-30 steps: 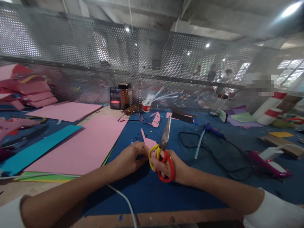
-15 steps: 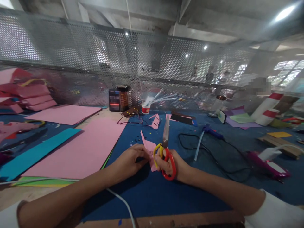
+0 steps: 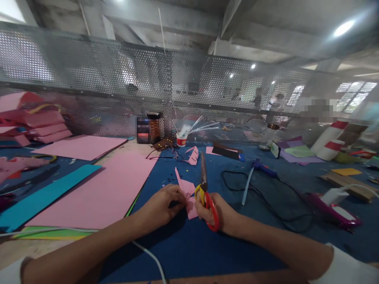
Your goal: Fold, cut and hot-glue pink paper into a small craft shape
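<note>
Between my hands is a small folded pink paper piece (image 3: 186, 186), low over the blue table surface. My left hand (image 3: 166, 204) pinches it at its left side, thumb and fingers together. My right hand (image 3: 219, 209) is closed round the handles of a pair of scissors (image 3: 211, 209), one yellow and one red, with the blades pointing away from me and together. The right fingertips are close beside the paper; whether they touch it I cannot tell. Beyond the paper lies another folded pink piece with dark slots (image 3: 193, 155).
At left are large pink sheets (image 3: 103, 193), a teal strip (image 3: 53, 189) and pink box shapes (image 3: 44, 122). Glasses (image 3: 162, 152) and a paper cup (image 3: 181, 139) with clear sticks stand behind. A blue glue gun (image 3: 263, 168) with its cord and a purple power strip (image 3: 331, 211) lie right.
The scissors have turned slightly, their tips swinging left, and my right hand has shifted a little. My left hand keeps its pinch on the pink paper. The whole view has tilted up slightly.
</note>
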`<act>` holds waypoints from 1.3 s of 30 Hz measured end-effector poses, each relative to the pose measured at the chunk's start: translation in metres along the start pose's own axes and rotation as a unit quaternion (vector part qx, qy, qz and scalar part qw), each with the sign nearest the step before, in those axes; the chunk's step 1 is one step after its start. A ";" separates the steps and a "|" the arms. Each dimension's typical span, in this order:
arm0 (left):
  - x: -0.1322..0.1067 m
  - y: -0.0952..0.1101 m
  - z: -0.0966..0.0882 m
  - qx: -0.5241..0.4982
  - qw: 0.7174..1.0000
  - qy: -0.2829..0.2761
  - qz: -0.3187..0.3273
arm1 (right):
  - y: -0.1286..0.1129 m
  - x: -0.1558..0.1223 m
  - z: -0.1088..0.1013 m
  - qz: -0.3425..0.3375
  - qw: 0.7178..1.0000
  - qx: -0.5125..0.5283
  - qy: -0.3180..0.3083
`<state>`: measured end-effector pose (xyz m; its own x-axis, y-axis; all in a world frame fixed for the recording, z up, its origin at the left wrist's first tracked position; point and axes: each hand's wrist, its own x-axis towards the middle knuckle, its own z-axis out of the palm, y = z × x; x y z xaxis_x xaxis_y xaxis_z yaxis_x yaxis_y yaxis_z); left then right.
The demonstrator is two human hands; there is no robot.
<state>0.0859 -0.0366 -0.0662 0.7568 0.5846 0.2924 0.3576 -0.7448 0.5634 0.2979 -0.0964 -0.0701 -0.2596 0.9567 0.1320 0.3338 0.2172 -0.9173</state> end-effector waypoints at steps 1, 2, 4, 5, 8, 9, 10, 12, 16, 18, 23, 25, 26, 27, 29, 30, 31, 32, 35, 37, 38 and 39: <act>0.000 0.000 0.000 0.000 1.000 0.001 -0.004 | -0.002 -0.001 -0.001 0.007 1.000 -0.019 -0.008; 0.000 0.000 0.000 0.001 1.000 0.001 -0.008 | -0.006 -0.001 -0.004 0.012 0.999 -0.040 -0.009; -0.001 0.002 0.000 0.007 1.000 -0.001 -0.013 | -0.016 0.000 -0.016 0.027 0.996 -0.081 -0.008; -0.001 0.004 -0.001 0.011 1.000 -0.003 -0.015 | -0.021 0.001 -0.025 0.027 0.992 -0.120 -0.007; -0.001 0.009 -0.003 0.013 1.000 0.000 -0.014 | -0.030 0.010 -0.057 0.019 0.933 -0.356 0.045; 0.000 0.010 -0.004 0.011 1.000 0.000 -0.013 | -0.030 0.013 -0.067 0.014 0.904 -0.423 0.060; 0.000 0.011 -0.005 0.008 1.000 0.000 -0.010 | -0.028 0.016 -0.075 0.018 0.876 -0.478 0.063; 0.000 0.012 -0.006 0.002 1.000 -0.003 -0.004 | -0.023 0.021 -0.087 0.035 0.836 -0.545 0.052; 0.000 0.010 -0.005 0.000 1.000 -0.001 -0.006 | -0.009 0.027 -0.095 0.080 0.814 -0.575 0.020; -0.001 0.008 -0.003 0.003 1.000 0.002 -0.013 | -0.005 0.030 -0.095 0.084 0.814 -0.575 0.022; -0.002 0.006 -0.002 0.006 1.000 0.003 -0.014 | -0.001 0.037 -0.093 0.074 0.819 -0.569 0.014; -0.002 0.006 -0.002 0.005 1.000 0.000 -0.014 | -0.001 0.038 -0.091 0.069 0.822 -0.566 0.008; -0.001 0.007 -0.002 0.005 1.000 0.000 -0.014 | -0.002 0.038 -0.090 0.066 0.822 -0.565 0.007; -0.001 0.007 -0.003 0.004 1.000 0.001 -0.014 | -0.002 0.037 -0.089 0.062 0.822 -0.566 0.007; -0.001 0.008 -0.003 0.002 1.000 -0.001 -0.015 | -0.005 0.036 -0.086 0.056 0.820 -0.569 0.009; -0.001 0.008 -0.003 0.001 1.000 -0.004 -0.016 | -0.007 0.037 -0.085 0.053 0.818 -0.572 0.011; -0.001 0.008 -0.003 0.000 1.000 -0.006 -0.018 | -0.009 0.039 -0.085 0.050 0.816 -0.575 0.014; -0.001 0.008 -0.003 -0.001 1.000 -0.008 -0.019 | -0.012 0.042 -0.086 0.045 0.814 -0.579 0.018; -0.001 0.009 -0.003 -0.005 1.000 -0.006 -0.018 | -0.019 0.066 -0.093 0.014 0.809 -0.587 0.024; -0.001 0.009 -0.004 -0.006 1.000 -0.007 -0.021 | -0.023 0.093 -0.098 -0.017 0.806 -0.591 0.020; -0.001 0.010 -0.004 -0.006 1.000 -0.009 -0.023 | -0.024 0.107 -0.101 -0.030 0.803 -0.595 0.015; -0.001 0.010 -0.004 -0.005 1.000 -0.010 -0.026 | -0.024 0.122 -0.102 -0.040 0.800 -0.598 0.011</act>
<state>0.0862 -0.0435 -0.0580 0.7488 0.6150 0.2470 0.3909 -0.7108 0.5848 0.3508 0.0348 0.0065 -0.3118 0.9305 0.1920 0.9491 0.2955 0.1093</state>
